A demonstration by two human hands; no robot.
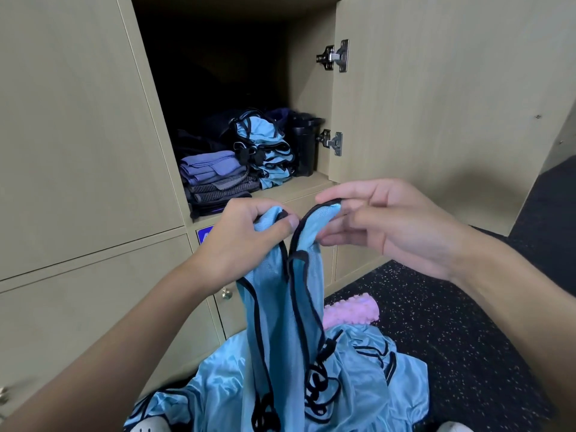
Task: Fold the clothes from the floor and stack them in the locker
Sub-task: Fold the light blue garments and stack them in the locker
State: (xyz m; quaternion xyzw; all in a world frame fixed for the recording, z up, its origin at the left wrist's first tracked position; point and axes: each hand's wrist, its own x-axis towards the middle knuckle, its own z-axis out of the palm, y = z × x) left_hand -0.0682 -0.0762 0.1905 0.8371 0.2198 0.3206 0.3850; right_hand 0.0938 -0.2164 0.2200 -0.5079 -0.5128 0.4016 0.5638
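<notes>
Both hands are up in front of the open locker [307, 183] compartment, holding one light-blue bib [274, 307] with black trim by its two shoulder straps. Left hand [249, 241]: thumb and curled fingers pinch the top of the left strap. Right hand [392, 226]: thumb on top, fingers underneath, pinching the right strap loop. The straps sit close together with a narrow gap between them. The rest of the bib hangs straight down from the hands, with black cord tangled along its lower part. Its lower end runs in front of the floor pile [374, 385] of more blue bibs and out of the bottom edge; can't tell if it touches. The floor [467, 307] is black speckled rubber. Inside the locker, on the shelf: a folded blue stack [271, 157] and, touching it on the left, a purple-grey stack [212, 179] of folded clothes. Dark items sit behind them, too dim to identify. A black bottle [304, 145] stands upright just right of the blue stack. The door [436, 104] is swung open to the right on two metal hinges [335, 56]. A pink knobbly item [352, 310] lies on the floor, touching the far edge of the pile near the locker base. White shoe tips [146, 427] show at the bottom edge.
</notes>
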